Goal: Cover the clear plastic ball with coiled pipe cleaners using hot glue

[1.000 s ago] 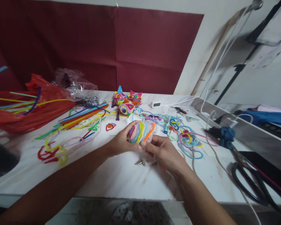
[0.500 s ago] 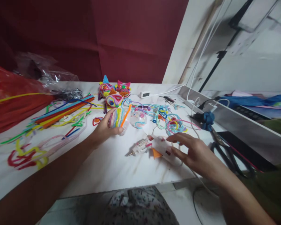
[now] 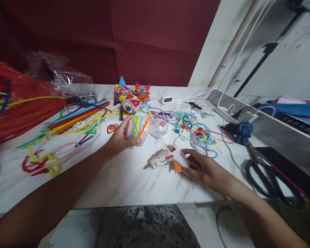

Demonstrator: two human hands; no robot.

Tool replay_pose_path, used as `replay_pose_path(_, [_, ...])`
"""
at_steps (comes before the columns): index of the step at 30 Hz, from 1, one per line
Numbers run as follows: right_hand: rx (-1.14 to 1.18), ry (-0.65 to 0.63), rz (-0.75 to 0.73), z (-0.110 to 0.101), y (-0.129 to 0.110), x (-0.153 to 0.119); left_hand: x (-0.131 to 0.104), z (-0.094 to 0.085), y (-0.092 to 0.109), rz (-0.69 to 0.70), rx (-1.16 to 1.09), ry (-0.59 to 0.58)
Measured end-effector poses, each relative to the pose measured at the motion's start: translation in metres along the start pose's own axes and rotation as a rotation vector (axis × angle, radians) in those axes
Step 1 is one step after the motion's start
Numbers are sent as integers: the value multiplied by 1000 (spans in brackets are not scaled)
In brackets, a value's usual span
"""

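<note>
My left hand (image 3: 121,139) is closed around a clear plastic ball (image 3: 134,128) covered with coloured pipe cleaner strips, an orange strip (image 3: 145,124) standing out at its right side. A second clear ball (image 3: 158,128), with a blue strip and small coloured pieces, rests on the table just to the right. My right hand (image 3: 205,170) curls around the handle of a white hot glue gun (image 3: 161,157), thumb beside its orange trigger (image 3: 177,167). The gun's nozzle points left, low over the table.
Behind the balls sit several decorated animal heads (image 3: 131,103) and a small white digital display (image 3: 166,100). Loose pipe cleaners (image 3: 77,117) lie at left near a red bag (image 3: 23,117), with more tangled at right (image 3: 203,136). Black-handled scissors (image 3: 271,182) lie far right.
My right hand has come down onto the glue gun, its fingers now wrapped about the handle. My left hand still holds the striped ball. The whole view has shifted slightly.
</note>
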State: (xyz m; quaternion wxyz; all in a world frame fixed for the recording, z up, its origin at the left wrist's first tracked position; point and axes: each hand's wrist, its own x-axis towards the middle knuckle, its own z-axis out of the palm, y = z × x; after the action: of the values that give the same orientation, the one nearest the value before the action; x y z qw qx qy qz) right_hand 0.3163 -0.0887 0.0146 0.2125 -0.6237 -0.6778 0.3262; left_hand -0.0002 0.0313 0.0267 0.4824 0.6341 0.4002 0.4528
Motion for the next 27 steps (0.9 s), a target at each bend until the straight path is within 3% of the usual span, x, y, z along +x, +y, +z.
replay_pose_path(7, [262, 153, 37, 3, 18, -10, 3, 0, -8, 13, 8, 53])
replay_pose_path(11, [344, 151, 46, 6, 20, -13, 2, 3, -11, 3, 19, 84])
replay_pose_path(18, [461, 149, 55, 10, 24, -16, 5, -3, -15, -19, 63, 38])
replay_pose_path(24, [472, 98, 46, 19, 23, -11, 2, -3, -15, -22, 74, 18])
replay_pose_path(27, [355, 101, -20, 17, 21, -5, -1, -4, -16, -14, 100, 19])
